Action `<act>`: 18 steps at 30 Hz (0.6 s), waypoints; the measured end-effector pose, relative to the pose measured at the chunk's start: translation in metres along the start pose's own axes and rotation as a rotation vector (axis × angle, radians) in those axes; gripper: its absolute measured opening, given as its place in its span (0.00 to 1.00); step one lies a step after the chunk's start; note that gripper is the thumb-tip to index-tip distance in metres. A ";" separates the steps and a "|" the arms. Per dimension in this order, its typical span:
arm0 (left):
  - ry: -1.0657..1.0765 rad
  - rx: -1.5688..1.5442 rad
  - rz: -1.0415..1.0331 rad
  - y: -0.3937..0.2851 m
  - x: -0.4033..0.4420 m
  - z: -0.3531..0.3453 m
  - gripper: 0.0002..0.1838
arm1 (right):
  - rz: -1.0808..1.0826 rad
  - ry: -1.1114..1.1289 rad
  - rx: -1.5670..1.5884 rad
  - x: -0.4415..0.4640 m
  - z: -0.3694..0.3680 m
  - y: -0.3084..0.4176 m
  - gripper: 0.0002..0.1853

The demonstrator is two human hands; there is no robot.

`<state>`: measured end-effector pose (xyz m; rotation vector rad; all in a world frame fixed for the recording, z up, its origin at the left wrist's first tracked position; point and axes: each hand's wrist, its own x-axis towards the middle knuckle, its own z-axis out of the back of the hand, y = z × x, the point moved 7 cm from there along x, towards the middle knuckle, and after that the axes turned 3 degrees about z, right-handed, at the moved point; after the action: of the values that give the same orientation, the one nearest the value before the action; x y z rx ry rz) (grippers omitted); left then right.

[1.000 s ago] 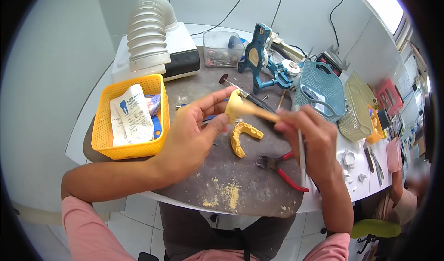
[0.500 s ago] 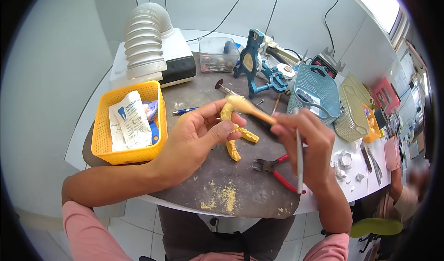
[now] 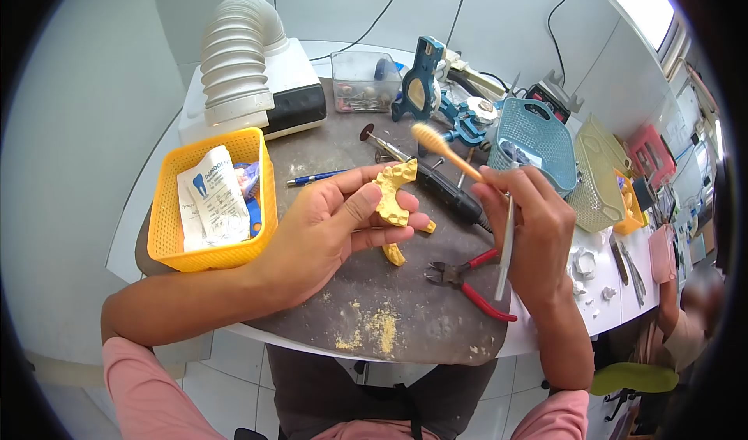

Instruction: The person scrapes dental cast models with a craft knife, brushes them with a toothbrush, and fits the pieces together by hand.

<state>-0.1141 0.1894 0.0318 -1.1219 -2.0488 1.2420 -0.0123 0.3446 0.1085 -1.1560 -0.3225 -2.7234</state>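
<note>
My left hand (image 3: 335, 218) is closed round a yellow plaster dental cast (image 3: 393, 194), its toothed surface turned up. In my right hand (image 3: 531, 226) is a wooden-handled brush (image 3: 456, 157), its pale bristles pointing up and left, apart from the cast. The same hand also keeps a slim metal instrument (image 3: 506, 257) hanging down from the fingers. Below the left fingers lies another yellow cast (image 3: 395, 255), partly hidden by the hand. Red-handled cutting pliers (image 3: 452, 275) rest open-jawed on the dark mat near my right hand.
A yellow basket (image 3: 269, 206) with papers stands left, beside a white machine with a ribbed hose (image 3: 238, 62). Behind the hands are a handpiece (image 3: 448, 190), blue articulator (image 3: 421, 81) and blue basket (image 3: 538, 136). Yellow dust (image 3: 382, 331) lies in front. Another person sits far right.
The brush has come off the cast and moved up and right. My left hand has turned the cast so its toothed side faces up.
</note>
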 end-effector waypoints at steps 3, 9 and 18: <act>0.031 -0.033 -0.003 -0.004 -0.002 -0.003 0.27 | -0.063 -0.017 -0.052 -0.003 -0.003 -0.007 0.06; 0.072 0.040 0.000 -0.003 -0.004 -0.008 0.28 | 0.009 0.137 -0.221 -0.007 -0.015 -0.003 0.07; 0.085 0.034 -0.029 -0.004 -0.005 -0.006 0.29 | 0.152 0.059 0.166 -0.009 -0.001 0.033 0.08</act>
<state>-0.1080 0.1873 0.0380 -1.1058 -1.9668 1.1903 0.0006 0.3132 0.1060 -1.0104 -0.4251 -2.5405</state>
